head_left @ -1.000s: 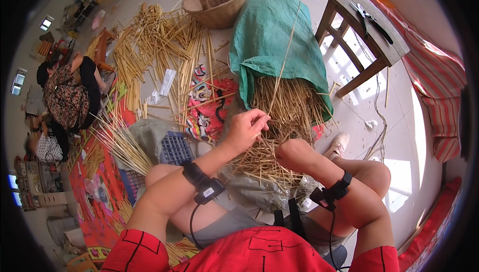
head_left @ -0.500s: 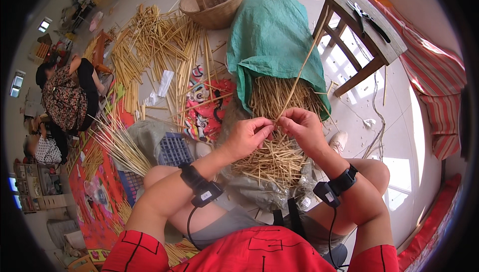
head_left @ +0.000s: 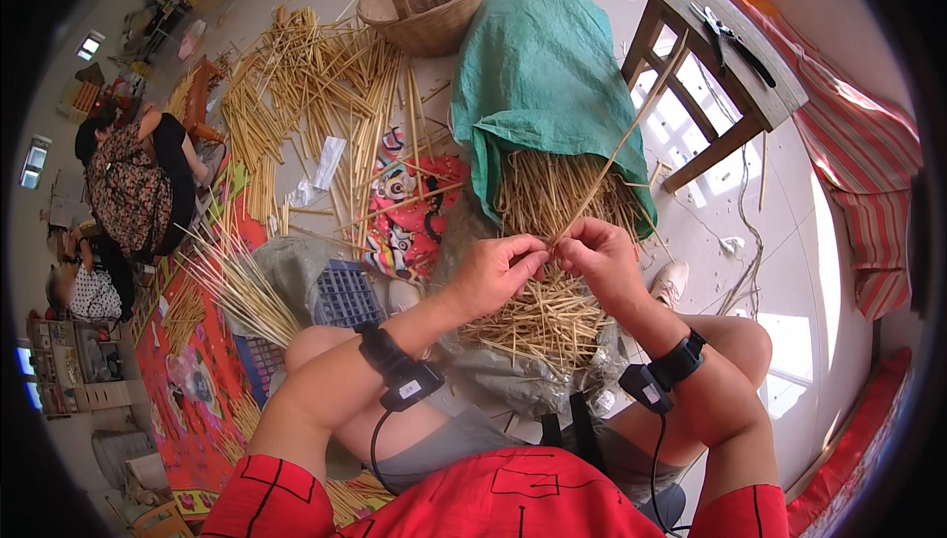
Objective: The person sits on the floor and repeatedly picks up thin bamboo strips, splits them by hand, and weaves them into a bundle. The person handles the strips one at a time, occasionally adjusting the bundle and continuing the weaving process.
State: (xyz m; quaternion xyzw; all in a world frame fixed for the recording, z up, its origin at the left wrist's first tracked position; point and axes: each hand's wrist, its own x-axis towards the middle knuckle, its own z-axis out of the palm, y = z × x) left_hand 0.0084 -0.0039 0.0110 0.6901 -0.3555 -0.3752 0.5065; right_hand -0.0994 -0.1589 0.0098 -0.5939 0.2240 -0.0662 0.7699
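Observation:
A long, dry straw stalk (head_left: 629,134) slants up and to the right from between my hands. My right hand (head_left: 600,250) pinches it near its lower end, between thumb and forefinger. Closed too, my left hand (head_left: 498,270) has thumb and fingertips together at the very end of the stalk, close beside the right fingertips. Below and behind both hands lie short cut straw pieces (head_left: 538,326) on a clear plastic sheet. A green woven sack (head_left: 543,65) lies just beyond, its mouth towards me and packed with a straw bundle (head_left: 552,188).
A wooden stool (head_left: 735,94) with pliers (head_left: 730,43) on top stands at far right. Beyond the sack is a wicker basket (head_left: 424,30). Loose straw (head_left: 306,84) covers the floor at far left, and pale stalks (head_left: 242,286) lean by a blue crate (head_left: 345,293). Two people sit at left.
The stalk's upper end has swung to the right, towards the stool. Both hands stay close together in nearly the same place, still pinching.

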